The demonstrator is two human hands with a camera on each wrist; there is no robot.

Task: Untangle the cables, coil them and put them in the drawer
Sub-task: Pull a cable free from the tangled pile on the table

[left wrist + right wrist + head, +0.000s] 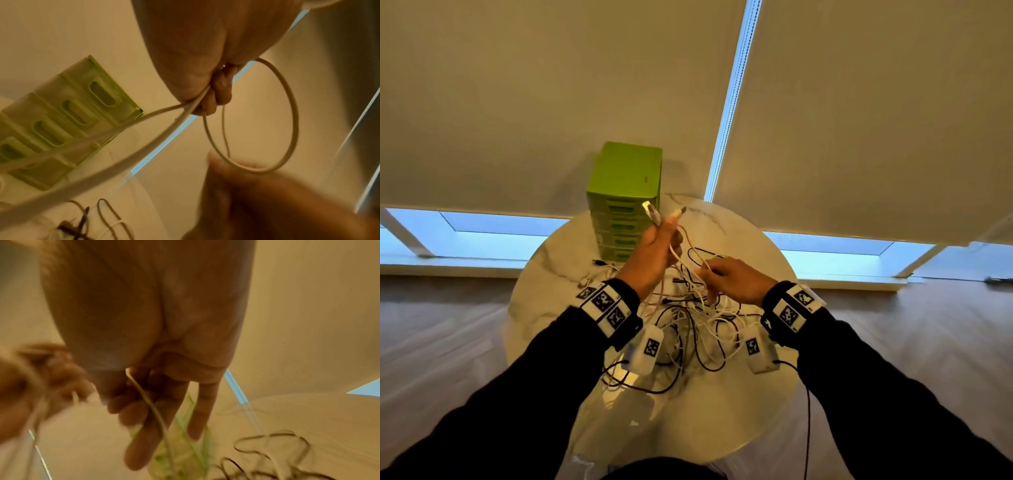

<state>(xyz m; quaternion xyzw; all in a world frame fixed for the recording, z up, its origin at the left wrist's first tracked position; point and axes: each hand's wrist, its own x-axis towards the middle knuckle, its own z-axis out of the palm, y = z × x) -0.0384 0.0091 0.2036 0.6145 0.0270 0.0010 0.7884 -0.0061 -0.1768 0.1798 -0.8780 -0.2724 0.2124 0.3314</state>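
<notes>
A: While the left hand point(654, 255) is up above the table point(571, 246), what does it hold?

B: It is curled tight round a white cable point(677, 255). Two plug ends point(650, 210) stick up out of the fist, right in front of the green drawer box point(625, 202).

A: Can you see the grip up close?

B: Yes. In the left wrist view the fingers point(218, 91) are bent over the white cable point(168, 128), and a round loop point(287, 116) of it hangs down from the hand.

A: And the right hand point(732, 279)?

B: It is lower, just beside the left one. The thumb and first fingers pinch a thin white cable. In the right wrist view that thin cable point(152, 404) runs down across the fingers point(141, 431), and two fingers point straight down.

A: Where are the other cables?

B: The pile of cables point(688, 325), white ones and black ones, lies mixed up on the table under both hands. The green drawer box stands at the far edge of the table, with its drawers closed.
</notes>
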